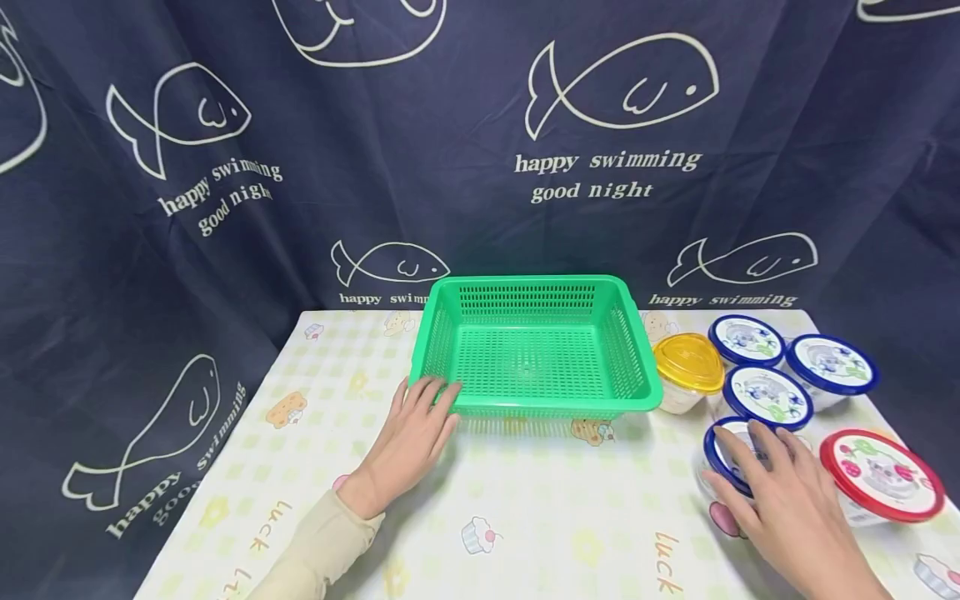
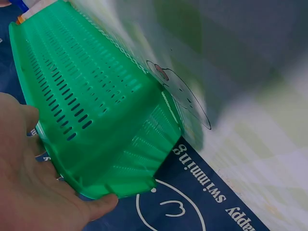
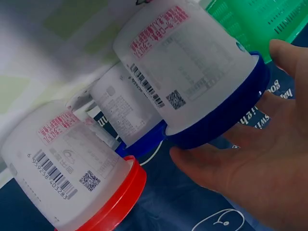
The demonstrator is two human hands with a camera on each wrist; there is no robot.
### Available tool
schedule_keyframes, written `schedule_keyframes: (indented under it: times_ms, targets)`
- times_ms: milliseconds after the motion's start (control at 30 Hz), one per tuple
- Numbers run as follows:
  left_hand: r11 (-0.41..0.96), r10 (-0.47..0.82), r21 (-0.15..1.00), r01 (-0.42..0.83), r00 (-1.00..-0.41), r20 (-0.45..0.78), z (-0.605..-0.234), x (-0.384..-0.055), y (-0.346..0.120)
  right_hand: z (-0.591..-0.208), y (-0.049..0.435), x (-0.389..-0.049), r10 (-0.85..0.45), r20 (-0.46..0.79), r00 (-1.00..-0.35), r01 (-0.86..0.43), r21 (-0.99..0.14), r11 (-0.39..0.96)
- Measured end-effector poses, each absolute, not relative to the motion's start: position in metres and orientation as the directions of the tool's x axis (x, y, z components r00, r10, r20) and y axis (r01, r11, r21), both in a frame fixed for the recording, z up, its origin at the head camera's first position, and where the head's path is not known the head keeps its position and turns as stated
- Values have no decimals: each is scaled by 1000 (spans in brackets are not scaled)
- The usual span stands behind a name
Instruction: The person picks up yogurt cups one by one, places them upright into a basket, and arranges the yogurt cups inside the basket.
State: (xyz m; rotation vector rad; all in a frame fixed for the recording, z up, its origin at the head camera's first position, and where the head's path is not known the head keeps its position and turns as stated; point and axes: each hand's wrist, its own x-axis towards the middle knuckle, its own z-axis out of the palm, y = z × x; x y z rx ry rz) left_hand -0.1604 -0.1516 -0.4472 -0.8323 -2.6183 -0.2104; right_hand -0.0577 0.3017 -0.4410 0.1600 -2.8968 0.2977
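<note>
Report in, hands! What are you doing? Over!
Left hand rests on near-left corner of green rectangular plastic basket. Right hand over front round blue-lidded plastic tub; grip unclear. Round red-lidded plastic tub could crowd it.

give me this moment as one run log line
left hand: on basket rim | right hand: at nearest blue-lidded tub, grip unclear | nearby: three other blue-lidded tubs, yellow-lidded tub, red-lidded tub

"How many round plastic tubs with blue lids (image 1: pixel 768 395)?"
"Four! One red-lidded plastic tub (image 1: pixel 883 477), one yellow-lidded plastic tub (image 1: pixel 687 365)."
"Any green plastic basket with holes (image 1: pixel 555 405)?"
"Just one."
</note>
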Motion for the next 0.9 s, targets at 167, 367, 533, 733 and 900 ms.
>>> schedule_keyframes:
  times_ms: [167, 367, 533, 733, 900]
  targets:
    - [787, 543, -2, 617, -691, 477, -449, -166, -153, -438, 306, -61, -84, 216, -973, -125, -186, 974]
    - [775, 546, 8, 632, -676, 494, -450, -169, -154, -429, 310, -67, -112, 203, -973, -148, -170, 974]
    - [779, 535, 33, 626, -691, 486, -451, -168, -154, -423, 315, -73, -133, 177, -975, -161, -149, 976]
    - [781, 527, 47, 623, -697, 486, -451, -168, -155, -420, 319, -76, -156, 166, -974, -180, -140, 974]
    - [786, 532, 35, 618, -703, 472, -450, -168, -155, -419, 318, -75, -154, 189, -970, -181, -137, 974]
